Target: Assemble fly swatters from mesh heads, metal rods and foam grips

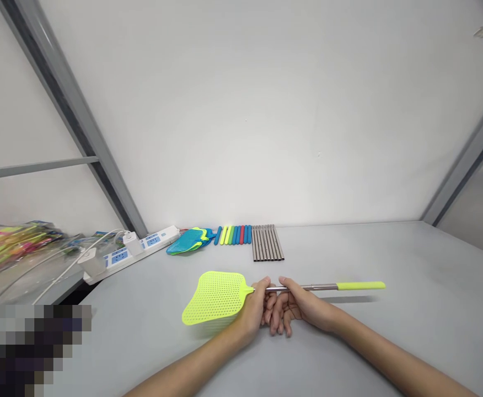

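A yellow-green fly swatter (216, 296) lies level just above the grey table, its perforated head to the left and its yellow-green grip to the right. My left hand (257, 310) holds the metal rod close to the head, thumb on top. Beside it, my right hand (297, 304) pinches the rod near its middle with the thumb above and the other fingers loosely curled below. Between the hands a short stretch of shiny rod shows. The undersides of the fingers on the rod are partly hidden.
At the back lie stacked blue and yellow-green swatter heads (189, 241), a row of coloured grips (235, 235) and several metal tubes (267, 242). A white power strip (132, 253) with plugged-in chargers and cables sits at the left edge. Bagged colourful items (16, 245) lie beyond it.
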Demonstrator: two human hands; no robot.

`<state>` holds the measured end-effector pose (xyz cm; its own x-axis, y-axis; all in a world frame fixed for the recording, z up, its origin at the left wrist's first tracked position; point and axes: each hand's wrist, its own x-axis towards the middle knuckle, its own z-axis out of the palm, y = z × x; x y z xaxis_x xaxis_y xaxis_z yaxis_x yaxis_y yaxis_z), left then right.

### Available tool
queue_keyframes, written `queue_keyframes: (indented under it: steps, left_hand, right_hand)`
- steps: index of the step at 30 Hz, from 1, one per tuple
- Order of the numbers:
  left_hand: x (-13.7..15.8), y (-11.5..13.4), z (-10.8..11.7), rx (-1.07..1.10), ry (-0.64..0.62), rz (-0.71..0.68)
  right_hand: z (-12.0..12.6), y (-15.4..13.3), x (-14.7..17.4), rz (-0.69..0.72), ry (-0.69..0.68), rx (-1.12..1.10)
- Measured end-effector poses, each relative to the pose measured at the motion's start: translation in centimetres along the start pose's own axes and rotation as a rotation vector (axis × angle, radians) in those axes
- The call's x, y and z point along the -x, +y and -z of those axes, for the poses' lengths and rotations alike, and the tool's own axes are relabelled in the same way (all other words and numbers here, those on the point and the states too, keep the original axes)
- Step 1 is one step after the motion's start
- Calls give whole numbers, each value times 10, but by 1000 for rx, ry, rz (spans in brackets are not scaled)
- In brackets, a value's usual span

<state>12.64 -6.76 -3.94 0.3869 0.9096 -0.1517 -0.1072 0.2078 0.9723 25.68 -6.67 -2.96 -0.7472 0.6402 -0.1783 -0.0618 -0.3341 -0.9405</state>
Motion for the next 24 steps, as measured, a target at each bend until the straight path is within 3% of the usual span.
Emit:
queue_keyframes:
  steps: [11, 18, 24]
  left_hand:
    - [0, -2, 3, -68, -24, -30]
    - [1, 2, 3, -131, 86, -26]
    - [0, 2, 4, -113, -42, -122]
  right_hand:
    - [-2, 1, -1, 48, 47, -11]
    - [0, 3, -4, 130, 80, 63]
    - [1, -3, -1, 197, 172, 145]
